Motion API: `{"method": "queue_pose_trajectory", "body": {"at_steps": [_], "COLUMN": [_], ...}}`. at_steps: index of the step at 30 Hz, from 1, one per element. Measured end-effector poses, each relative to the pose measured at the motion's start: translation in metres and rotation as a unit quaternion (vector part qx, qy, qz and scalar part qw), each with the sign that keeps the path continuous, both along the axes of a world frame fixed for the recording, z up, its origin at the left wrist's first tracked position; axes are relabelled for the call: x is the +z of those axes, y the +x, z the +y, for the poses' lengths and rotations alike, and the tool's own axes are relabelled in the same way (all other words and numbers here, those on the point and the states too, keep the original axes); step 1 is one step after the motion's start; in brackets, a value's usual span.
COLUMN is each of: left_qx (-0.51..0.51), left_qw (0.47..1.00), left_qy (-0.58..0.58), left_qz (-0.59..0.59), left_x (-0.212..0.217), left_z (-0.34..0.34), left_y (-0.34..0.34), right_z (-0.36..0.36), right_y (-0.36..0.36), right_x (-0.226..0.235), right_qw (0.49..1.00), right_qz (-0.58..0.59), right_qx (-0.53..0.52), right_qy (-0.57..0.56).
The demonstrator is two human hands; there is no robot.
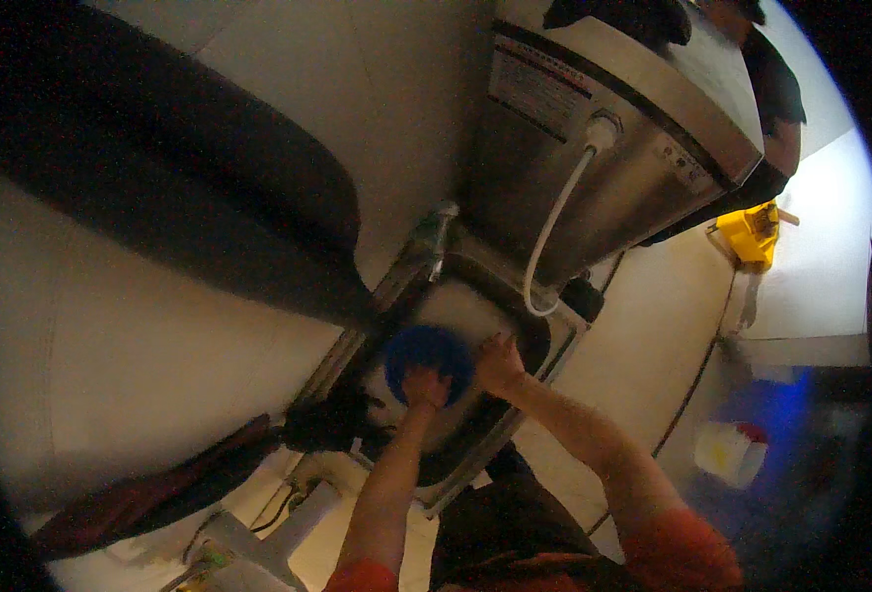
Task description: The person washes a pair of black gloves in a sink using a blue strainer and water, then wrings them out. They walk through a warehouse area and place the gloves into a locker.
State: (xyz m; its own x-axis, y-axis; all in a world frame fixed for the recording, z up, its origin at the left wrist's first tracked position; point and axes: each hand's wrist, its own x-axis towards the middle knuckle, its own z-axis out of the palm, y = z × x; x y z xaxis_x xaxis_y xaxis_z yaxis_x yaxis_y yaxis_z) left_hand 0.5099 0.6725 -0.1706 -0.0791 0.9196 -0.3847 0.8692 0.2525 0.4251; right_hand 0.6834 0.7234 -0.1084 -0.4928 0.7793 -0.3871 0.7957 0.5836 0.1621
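Observation:
A round blue container [426,340], perhaps a basin or basket, sits inside a metal sink [544,370] in front of me. Over its near edge lies my left hand [426,387], its fingers bent down inside and closed on the rim. My right hand [500,366] is at the container's right side, fingers toward it. Blur and dim light hide whether those fingers grip or merely touch the rim. A pale surface, possibly cloudy water, shows around the container. The faucet [441,245] stands at the sink's far left corner.
Beyond the sink stands a large stainless steel machine [544,168] with a white hose [552,237] curving down toward the sink. Dark cloth [209,168] hangs at left. Another person's arm [783,148] shows far right, near a yellow object [749,237]. A white bucket [730,454] stands right.

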Motion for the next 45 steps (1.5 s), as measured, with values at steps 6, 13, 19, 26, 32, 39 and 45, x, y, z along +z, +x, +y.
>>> {"method": "queue_pose_trajectory", "body": {"at_steps": [6,13,19,26,32,39,45], "left_qx": [0.189,0.331,0.373,0.4,0.394,0.388,0.436], "left_qw": [0.982,0.934,0.906,0.858,0.836,0.772,0.648], "left_qy": [0.012,-0.098,-0.076,-0.128,-0.135,-0.184,-0.207], "left_qz": [0.013,-0.094,-0.187,-0.296,-0.357,-0.468,-0.59], "left_x": [0.001,-0.019,-0.036,-0.061,-0.065,-0.056,-0.015], "left_z": [-0.018,-0.045,-0.033,-0.035,-0.02,-0.008,-0.038], "left_y": [-0.011,-0.047,-0.041,-0.016,0.013,-0.013,-0.049], "right_z": [0.033,0.057,0.067,0.048,0.032,0.028,0.049], "right_y": [0.015,-0.02,-0.028,-0.015,0.002,0.02,0.031], "right_x": [-0.03,0.054,0.079,0.129,0.158,0.157,0.111], "right_qw": [0.989,0.976,0.974,0.98,0.972,0.966,0.889], "right_qz": [-0.051,0.056,-0.029,0.036,0.05,0.179,0.307], "right_qx": [-0.018,0.053,0.102,0.185,0.225,0.177,-0.134], "right_qy": [-0.137,-0.202,-0.199,-0.062,0.035,0.053,-0.313]}}
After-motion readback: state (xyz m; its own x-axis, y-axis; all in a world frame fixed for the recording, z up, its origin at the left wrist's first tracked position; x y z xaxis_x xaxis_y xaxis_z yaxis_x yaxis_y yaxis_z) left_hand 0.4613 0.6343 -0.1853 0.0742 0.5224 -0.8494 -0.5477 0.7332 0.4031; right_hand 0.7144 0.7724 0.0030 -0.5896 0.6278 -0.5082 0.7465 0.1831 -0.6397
